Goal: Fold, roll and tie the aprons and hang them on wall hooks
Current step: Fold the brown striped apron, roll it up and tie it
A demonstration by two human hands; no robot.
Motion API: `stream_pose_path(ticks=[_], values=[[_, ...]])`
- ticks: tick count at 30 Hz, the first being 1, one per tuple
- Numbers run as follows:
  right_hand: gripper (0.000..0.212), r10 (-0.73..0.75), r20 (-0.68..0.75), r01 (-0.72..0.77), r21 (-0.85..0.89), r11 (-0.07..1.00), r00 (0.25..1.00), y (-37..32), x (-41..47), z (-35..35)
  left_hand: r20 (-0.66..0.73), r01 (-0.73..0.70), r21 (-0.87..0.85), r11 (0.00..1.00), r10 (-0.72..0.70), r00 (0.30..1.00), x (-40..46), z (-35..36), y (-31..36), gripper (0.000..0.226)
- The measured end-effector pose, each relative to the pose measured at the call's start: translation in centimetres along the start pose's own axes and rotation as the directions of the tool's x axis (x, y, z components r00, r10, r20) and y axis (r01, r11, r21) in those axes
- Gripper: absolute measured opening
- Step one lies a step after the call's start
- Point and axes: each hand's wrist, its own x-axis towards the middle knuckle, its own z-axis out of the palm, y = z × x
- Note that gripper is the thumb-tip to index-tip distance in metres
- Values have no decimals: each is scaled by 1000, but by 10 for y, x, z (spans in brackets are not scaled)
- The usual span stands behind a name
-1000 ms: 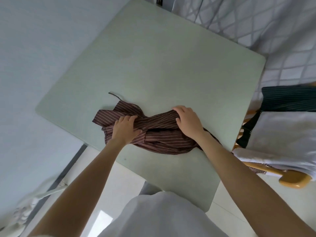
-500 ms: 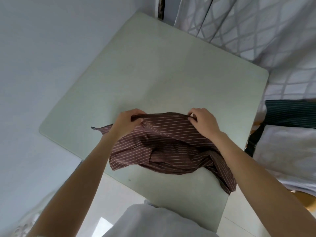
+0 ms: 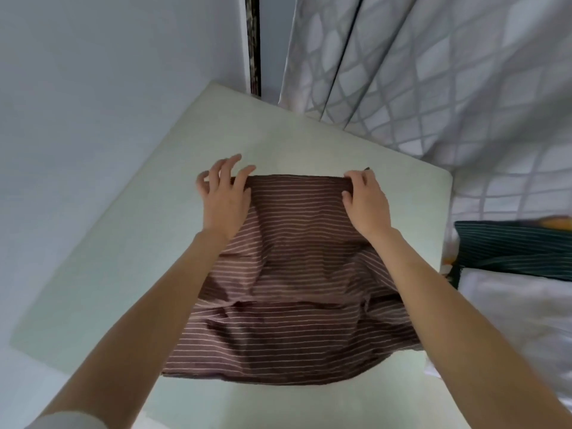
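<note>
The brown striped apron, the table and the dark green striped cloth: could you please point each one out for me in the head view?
brown striped apron (image 3: 291, 267), head view, middle of the spread fabric.
table (image 3: 130, 243), head view, bare top left of the apron.
dark green striped cloth (image 3: 510, 249), head view, its folded middle.

Person's body as seen from the head-worn camera. Two bare forearms enter from the lower edge of the view, each uncovered from wrist to elbow. The left hand (image 3: 224, 199) and the right hand (image 3: 366, 205) are bare: no gloves, rings, watch or bands show on fingers or wrists. Fingernails appear short and unpainted, though fine detail is blurred. A pale, light-grey to white sleeve (image 3: 66, 419), short and loose, shows at the left upper arm, at the lower left corner below the left hand. The right arm's sleeve lies outside the view. No markings or print are visible on the sleeve fabric
</note>
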Motion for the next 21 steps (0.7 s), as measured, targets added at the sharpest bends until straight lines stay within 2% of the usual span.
stream_pose_path(ticks=[2, 4, 6, 8, 11, 15, 21], values=[[56, 45, 124, -53, 64, 997, 991, 4, -6, 20, 23, -19, -45, 999, 20, 1000, -15, 11, 10, 34], [65, 19, 195, -19, -5, 1000, 981, 10, -20, 41, 214, 15, -69, 998, 0, 977, -37, 26, 14, 40], [66, 11, 310, 16, -86, 996, 951, 15, -34, 61, 479, 126, -27, 992, -98, 872, -52, 46, 9, 54], [66, 51, 420, 4, -129, 992, 906, 19, -42, 81, 605, 175, 55, 983, -172, 778, -56, 68, -1, 66], [70, 127, 497, -54, -158, 986, 858, 27, -38, 105, 656, 171, 102, 980, -196, 729, -46, 91, -16, 77], [77, 146, 520, -53, -188, 981, 841, 37, -21, 125, 667, 182, 132, 974, -223, 711, -32, 112, -36, 87], [86, 48, 522, 66, -198, 978, 852, 29, 24, 146, 591, 258, 164, 952, -304, 747, -26, 123, -67, 89]])
